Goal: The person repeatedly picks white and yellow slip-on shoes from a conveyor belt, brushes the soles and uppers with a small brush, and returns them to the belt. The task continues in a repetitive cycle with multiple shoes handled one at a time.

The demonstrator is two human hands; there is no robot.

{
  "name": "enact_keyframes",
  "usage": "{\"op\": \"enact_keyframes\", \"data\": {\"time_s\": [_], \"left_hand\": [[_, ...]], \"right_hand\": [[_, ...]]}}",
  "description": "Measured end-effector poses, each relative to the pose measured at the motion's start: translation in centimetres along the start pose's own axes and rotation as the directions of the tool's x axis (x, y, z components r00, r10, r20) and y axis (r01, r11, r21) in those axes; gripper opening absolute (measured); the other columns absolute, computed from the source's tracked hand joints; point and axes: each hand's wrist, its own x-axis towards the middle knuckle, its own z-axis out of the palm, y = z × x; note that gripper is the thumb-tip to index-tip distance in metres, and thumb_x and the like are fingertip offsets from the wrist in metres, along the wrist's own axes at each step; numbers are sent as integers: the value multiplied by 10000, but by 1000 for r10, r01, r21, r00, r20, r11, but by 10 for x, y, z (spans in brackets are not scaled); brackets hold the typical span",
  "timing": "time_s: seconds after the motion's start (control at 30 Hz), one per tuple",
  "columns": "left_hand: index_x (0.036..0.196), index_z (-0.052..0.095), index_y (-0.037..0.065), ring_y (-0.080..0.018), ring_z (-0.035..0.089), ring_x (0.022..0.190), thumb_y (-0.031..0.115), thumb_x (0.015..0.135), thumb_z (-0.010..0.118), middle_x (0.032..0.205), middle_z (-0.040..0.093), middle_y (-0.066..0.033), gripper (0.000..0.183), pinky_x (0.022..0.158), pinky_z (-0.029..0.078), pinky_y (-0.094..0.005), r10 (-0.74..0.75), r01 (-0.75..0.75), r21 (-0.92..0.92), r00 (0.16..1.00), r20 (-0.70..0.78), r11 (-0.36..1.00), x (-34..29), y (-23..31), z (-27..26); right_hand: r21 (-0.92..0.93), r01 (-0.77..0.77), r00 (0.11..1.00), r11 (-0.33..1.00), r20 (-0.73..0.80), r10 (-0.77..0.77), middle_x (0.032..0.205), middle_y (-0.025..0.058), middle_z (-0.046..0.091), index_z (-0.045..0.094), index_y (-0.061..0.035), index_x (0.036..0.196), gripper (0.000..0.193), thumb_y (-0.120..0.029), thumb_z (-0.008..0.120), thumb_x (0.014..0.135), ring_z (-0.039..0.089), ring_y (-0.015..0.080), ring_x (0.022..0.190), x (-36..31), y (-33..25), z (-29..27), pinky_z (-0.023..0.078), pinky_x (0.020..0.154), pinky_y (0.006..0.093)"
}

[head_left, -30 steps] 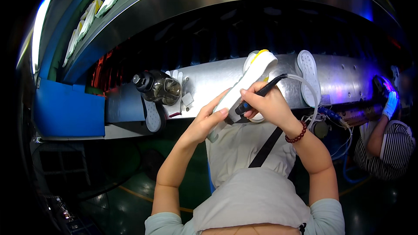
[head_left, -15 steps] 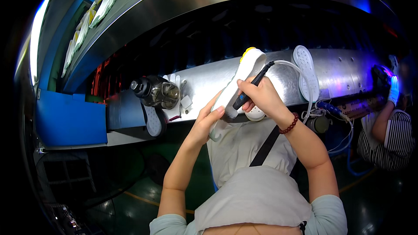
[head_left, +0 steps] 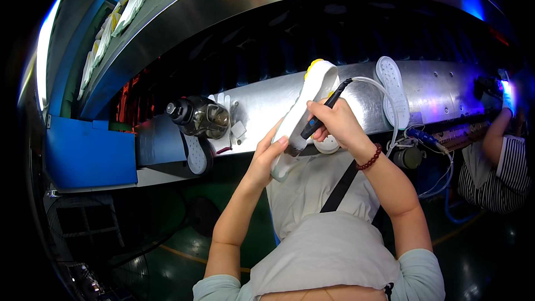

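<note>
My left hand (head_left: 265, 159) grips a white shoe sole (head_left: 301, 108) with a yellow patch at its far end, the thumb on its near rim. The sole stands tilted, long side up, above my lap. In my right hand (head_left: 341, 125) is a black pen-shaped brush tool (head_left: 310, 127), held like a pen. Its brush end rests at the sole's inner side, near my left thumb; exact contact is partly hidden. A pale hose (head_left: 379, 85) runs from the tool's top. Behind my right hand a round white piece (head_left: 327, 145) shows in part.
Along the metal bench (head_left: 356, 86) lie another white sole (head_left: 393, 92) at right and a dark-edged sole (head_left: 198, 155) at left, beside a dark translucent bottle (head_left: 207, 118). A blue box (head_left: 92, 150) stands at left. A co-worker's gloved hand (head_left: 507, 97) is at far right.
The sole and brush tool have shifted very slightly within my hands' reach; both grips stay the same. At far right the co-worker's gloved hand has moved a little.
</note>
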Motion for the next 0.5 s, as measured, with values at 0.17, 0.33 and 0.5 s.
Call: {"op": "enact_keyframes", "data": {"time_s": [0.17, 0.33, 0.5], "left_hand": [[1280, 268, -16, -171, 382, 1084, 202, 799, 447, 1189, 410, -114, 557, 910, 269, -267, -9, 8, -38, 1000, -25, 999, -2, -5, -2], [1284, 257, -15, -167, 377, 1092, 193, 803, 447, 1196, 403, -113, 558, 916, 261, -262, 13, -15, -58, 999, -34, 998, -3, -8, 0], [1286, 245, -22, -167, 375, 1095, 186, 806, 446, 1201, 399, -115, 560, 919, 257, -260, 32, -34, -49, 998, -52, 998, -4, -7, 4]], "right_hand": [[-5, -3, 1000, 1000, -29, 3, 538, 76, 534, 522, 33, 636, 303, -230, 510, 786, 509, 94, 386, 0, 2, 0, 422, 356, 179], [-4, -11, 999, 1000, -47, 11, 544, 83, 534, 525, 40, 643, 301, -231, 510, 774, 509, 97, 384, -1, 1, 0, 425, 355, 183], [42, -2, 998, 999, -62, 5, 550, 91, 541, 540, 55, 688, 291, -223, 543, 772, 496, 97, 342, 1, 4, -2, 402, 314, 170]]}}
